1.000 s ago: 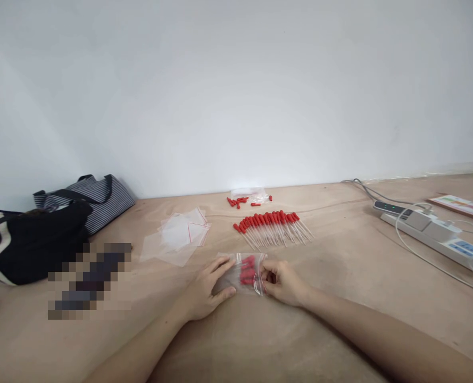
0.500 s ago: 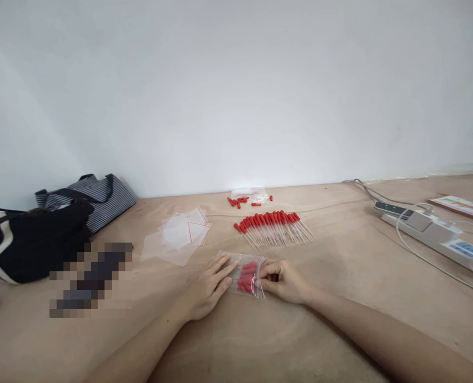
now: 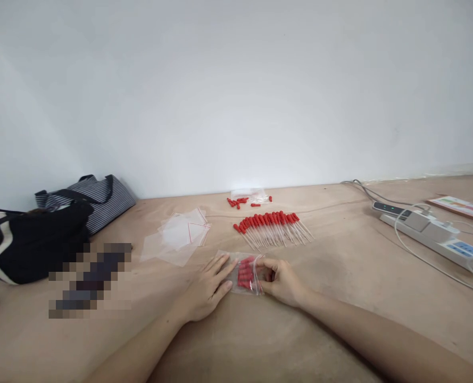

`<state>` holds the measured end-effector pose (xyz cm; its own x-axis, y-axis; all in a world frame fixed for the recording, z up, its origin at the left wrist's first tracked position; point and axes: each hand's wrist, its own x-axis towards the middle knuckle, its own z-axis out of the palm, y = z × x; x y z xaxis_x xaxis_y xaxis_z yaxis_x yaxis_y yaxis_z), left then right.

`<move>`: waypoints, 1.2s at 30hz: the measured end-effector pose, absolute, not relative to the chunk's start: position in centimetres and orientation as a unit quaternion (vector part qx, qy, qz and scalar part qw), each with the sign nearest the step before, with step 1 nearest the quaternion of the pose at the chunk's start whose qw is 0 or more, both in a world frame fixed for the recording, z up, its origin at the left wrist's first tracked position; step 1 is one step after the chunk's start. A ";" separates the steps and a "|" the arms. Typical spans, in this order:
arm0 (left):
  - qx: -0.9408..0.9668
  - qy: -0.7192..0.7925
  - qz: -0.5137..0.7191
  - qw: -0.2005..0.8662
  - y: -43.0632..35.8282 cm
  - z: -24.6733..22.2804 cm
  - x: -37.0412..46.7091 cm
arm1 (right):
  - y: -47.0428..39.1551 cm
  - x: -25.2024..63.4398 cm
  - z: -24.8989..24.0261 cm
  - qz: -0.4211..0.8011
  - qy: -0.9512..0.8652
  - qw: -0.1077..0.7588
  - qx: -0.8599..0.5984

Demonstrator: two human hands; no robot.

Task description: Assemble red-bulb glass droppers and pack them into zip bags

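A clear zip bag [image 3: 233, 275] lies flat on the table in front of me, with several red-bulbed droppers [image 3: 245, 272] side by side inside it. My left hand [image 3: 210, 287] rests on the bag's left part, fingers spread and pressing it down. At the bag's right end, by its mouth with the red line, my right hand [image 3: 280, 279] has its thumb and fingers curled together on the edge. Just beyond the bag, a row of droppers with red rubber bulbs [image 3: 268, 219] and thin clear stems lies fanned out.
Flat empty zip bags [image 3: 180, 234] are piled to the left. Loose red bulbs [image 3: 236, 202] lie by another clear bag [image 3: 248, 192] near the wall. A power strip [image 3: 431, 234] with cables is on the right; a striped bag [image 3: 112, 199] and black bag [image 3: 52, 244] stand at left.
The red bulbs in the bag now sit closer together and slightly higher. My right hand has shifted a little at the bag's mouth; my left hand has hardly moved.
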<state>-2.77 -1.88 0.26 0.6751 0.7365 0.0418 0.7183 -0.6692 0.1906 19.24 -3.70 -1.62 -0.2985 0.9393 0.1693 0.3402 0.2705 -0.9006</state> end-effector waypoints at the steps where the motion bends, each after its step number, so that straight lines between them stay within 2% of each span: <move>1: 0.912 0.398 0.060 0.079 -1.9 0.2 -2.8 | -3.7 19.2 -1.7 0.386 -0.702 0.374 -0.466; 10: 0.912 0.397 0.064 0.076 -1.9 0.2 -2.8 | -3.2 20.7 -1.9 0.352 -0.733 0.371 -0.448; 14: 0.917 0.389 0.059 0.064 -1.3 0.4 -3.3 | -2.6 22.3 -1.8 0.261 -0.741 0.373 -0.494; 20: 0.862 0.469 0.186 -0.041 0.0 0.0 -3.8 | -1.4 22.4 -2.2 0.142 -0.834 0.331 -0.418; 23: 0.863 0.453 0.220 0.019 -1.0 -0.3 -3.3 | -1.0 21.7 -2.3 0.105 -0.868 0.297 -0.384; 27: 0.902 0.388 0.170 0.088 -2.2 -0.4 -3.2 | -1.1 20.7 -1.8 0.078 -0.889 0.254 -0.373; 31: 0.900 0.401 0.155 0.072 -0.9 -0.3 -4.3 | -1.0 20.3 -1.5 0.058 -0.895 0.231 -0.377; 36: 0.920 0.337 0.193 0.049 0.1 -0.1 -5.5 | -0.3 20.9 -1.9 0.061 -0.894 0.256 -0.362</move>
